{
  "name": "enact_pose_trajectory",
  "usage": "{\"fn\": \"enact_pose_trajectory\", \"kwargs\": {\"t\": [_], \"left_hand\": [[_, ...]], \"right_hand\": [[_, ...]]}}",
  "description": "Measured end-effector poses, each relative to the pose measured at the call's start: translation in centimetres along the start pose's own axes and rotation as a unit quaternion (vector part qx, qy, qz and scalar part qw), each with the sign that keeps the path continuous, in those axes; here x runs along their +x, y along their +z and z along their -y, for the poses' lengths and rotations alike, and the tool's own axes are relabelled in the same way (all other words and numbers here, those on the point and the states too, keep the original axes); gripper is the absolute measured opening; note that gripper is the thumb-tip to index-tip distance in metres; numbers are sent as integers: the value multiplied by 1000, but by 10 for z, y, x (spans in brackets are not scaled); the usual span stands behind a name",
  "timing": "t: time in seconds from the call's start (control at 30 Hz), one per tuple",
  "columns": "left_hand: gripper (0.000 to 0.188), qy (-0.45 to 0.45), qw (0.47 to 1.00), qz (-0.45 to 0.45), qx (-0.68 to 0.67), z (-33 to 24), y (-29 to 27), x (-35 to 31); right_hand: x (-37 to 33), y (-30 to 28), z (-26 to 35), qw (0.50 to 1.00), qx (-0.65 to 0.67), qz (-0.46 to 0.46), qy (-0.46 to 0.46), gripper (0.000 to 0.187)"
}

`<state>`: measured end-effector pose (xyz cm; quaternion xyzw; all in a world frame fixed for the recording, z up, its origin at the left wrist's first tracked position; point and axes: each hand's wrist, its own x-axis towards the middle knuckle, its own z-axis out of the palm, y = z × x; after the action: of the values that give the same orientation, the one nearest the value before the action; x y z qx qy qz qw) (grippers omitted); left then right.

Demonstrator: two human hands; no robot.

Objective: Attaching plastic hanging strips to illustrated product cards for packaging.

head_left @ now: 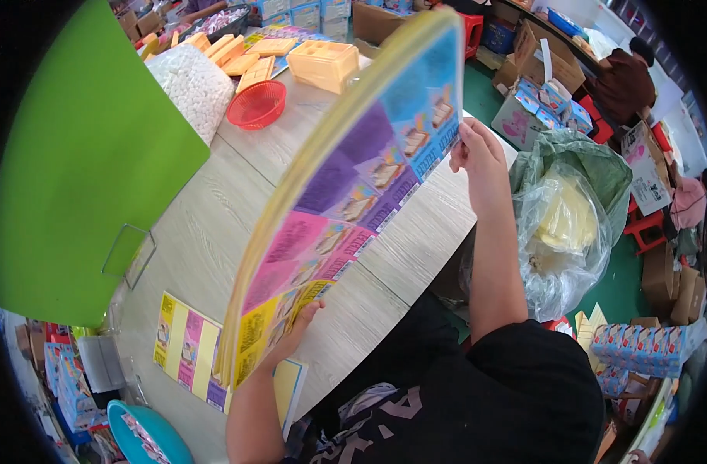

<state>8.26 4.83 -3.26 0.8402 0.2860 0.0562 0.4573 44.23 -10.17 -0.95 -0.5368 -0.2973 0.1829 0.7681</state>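
Note:
A thick stack of large printed sheets (369,166), with yellow, pink, purple and blue panels, stands tilted on edge over the table. Its pages bow a little along the far side. My left hand (293,334) grips the lower near edge, the fingers partly hidden by the sheets. Higher up and to the right, my right hand (479,158) pinches the edge by the blue panels, fingers curled. On the table left of my left forearm lies another printed sheet (189,340) with coloured strips, partly covered by the stack.
A green panel (90,170) rises at the left above the table (214,224). Beyond the stack are a red basket (257,105), white pellets (191,85) and orange boxes (322,63). A teal basin (148,433) sits lower left, a plastic sack (562,224) right. People sit far right.

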Motion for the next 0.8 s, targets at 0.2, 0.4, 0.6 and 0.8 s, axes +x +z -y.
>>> {"fn": "enact_pose_trajectory", "kwargs": {"t": [0.2, 0.4, 0.6, 0.8], "left_hand": [[30, -6, 999, 31, 21, 13, -1, 0], [24, 40, 989, 30, 136, 8, -10, 8], [21, 164, 942, -80, 282, 6, -16, 14], [36, 180, 933, -151, 273, 28, -13, 20]], "right_hand": [[3, -20, -4, 992, -88, 73, -57, 41], [6, -29, -30, 992, -37, 120, -21, 44], [-4, -25, -59, 995, -37, 91, -17, 9], [-15, -31, -69, 997, -50, 66, -11, 11]]}}
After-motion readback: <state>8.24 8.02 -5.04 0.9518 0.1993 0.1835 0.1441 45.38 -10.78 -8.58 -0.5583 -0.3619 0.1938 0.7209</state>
